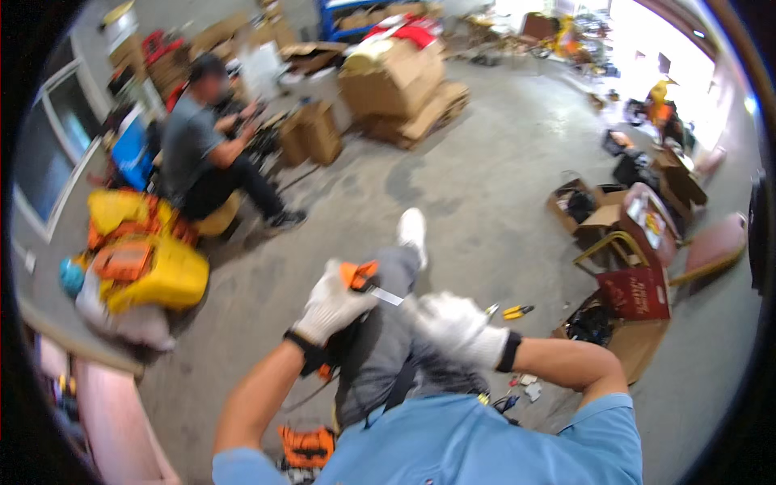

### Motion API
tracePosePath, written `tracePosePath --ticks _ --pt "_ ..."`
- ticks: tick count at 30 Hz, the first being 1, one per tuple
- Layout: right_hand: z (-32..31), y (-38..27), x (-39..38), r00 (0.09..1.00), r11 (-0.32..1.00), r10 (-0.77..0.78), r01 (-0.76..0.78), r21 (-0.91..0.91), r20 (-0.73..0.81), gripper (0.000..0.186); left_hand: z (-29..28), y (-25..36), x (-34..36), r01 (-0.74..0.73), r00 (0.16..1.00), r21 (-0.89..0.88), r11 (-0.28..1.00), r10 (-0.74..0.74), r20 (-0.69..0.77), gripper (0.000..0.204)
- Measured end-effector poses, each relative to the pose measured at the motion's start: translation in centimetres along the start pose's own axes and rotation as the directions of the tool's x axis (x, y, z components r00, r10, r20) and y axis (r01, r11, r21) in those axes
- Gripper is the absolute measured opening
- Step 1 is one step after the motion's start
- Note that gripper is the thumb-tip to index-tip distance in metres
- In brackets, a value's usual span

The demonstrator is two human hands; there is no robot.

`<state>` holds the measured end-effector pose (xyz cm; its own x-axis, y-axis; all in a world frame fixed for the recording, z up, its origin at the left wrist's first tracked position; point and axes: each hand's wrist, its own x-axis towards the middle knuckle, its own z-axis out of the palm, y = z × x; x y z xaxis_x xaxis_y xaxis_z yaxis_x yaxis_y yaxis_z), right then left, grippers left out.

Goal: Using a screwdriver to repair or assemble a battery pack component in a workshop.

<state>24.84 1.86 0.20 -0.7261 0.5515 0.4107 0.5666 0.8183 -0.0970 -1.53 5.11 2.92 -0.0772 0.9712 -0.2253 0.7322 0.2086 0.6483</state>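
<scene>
My left hand (325, 305), in a white knit glove, is closed on a small orange-and-black piece (358, 276) above my left thigh. From that piece a thin whitish strip (387, 297) sticks out to the right. My right hand (457, 327), gloved the same way, is close to the strip's free end. Motion smears its fingers, and whether they touch the strip is not clear. Black bands circle both wrists. Yellow-and-black pliers (518, 312) lie on the floor beyond my right hand.
Near my left side lies an orange piece (307, 446). Yellow-and-orange parts (166, 275) are heaped at the left, beside a seated co-worker (194, 133). A cardboard box (638, 343) with black items and a pink chair (711, 246) stand at the right. Stacked cardboard (396, 81) is ahead.
</scene>
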Motion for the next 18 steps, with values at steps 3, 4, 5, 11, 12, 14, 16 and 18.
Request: tracePosePath --ticks 3,4,5,11,12,14,16,18 --pt "0.0 -0.2 0.1 0.997 0.998 0.051 -0.049 -0.032 0.060 0.054 0.0 0.0 0.2 0.016 0.999 0.065 0.998 -0.014 -0.030 0.074" --pt "-0.1 -0.3 0.1 0.996 0.997 0.059 -0.055 -0.060 0.071 0.055 0.0 0.1 0.3 0.047 0.999 0.084 0.995 -0.046 -0.018 0.074" --pt "-0.1 -0.3 0.2 0.997 0.999 0.040 -0.037 -0.031 0.070 0.055 -0.2 0.2 0.4 0.068 0.998 0.092 0.993 -0.068 -0.005 0.074" --pt "-0.4 -0.2 0.2 0.993 0.997 0.054 -0.048 -0.060 0.106 0.060 -0.2 0.7 0.7 0.090 0.995 0.114 0.989 -0.093 0.021 0.075" --pt "-0.5 -0.2 0.2 0.992 0.998 0.050 -0.044 -0.054 0.117 0.061 -0.1 0.7 0.8 0.093 0.995 0.115 0.989 -0.096 0.021 0.075" --pt "-0.5 -0.2 0.2 0.991 0.998 0.043 -0.037 -0.049 0.125 0.062 0.1 0.6 0.8 0.083 0.996 0.124 0.989 -0.085 0.012 0.074" --pt "-0.6 -0.4 0.2 0.972 0.994 0.108 -0.110 -0.001 0.208 0.064 0.2 0.6 1.0 0.078 0.997 0.129 0.989 -0.079 0.003 0.074" --pt "-0.6 -0.4 0.5 0.971 0.972 0.162 -0.188 0.144 0.177 0.059 0.4 0.6 1.2 0.122 0.993 0.147 0.982 -0.121 -0.015 0.073"
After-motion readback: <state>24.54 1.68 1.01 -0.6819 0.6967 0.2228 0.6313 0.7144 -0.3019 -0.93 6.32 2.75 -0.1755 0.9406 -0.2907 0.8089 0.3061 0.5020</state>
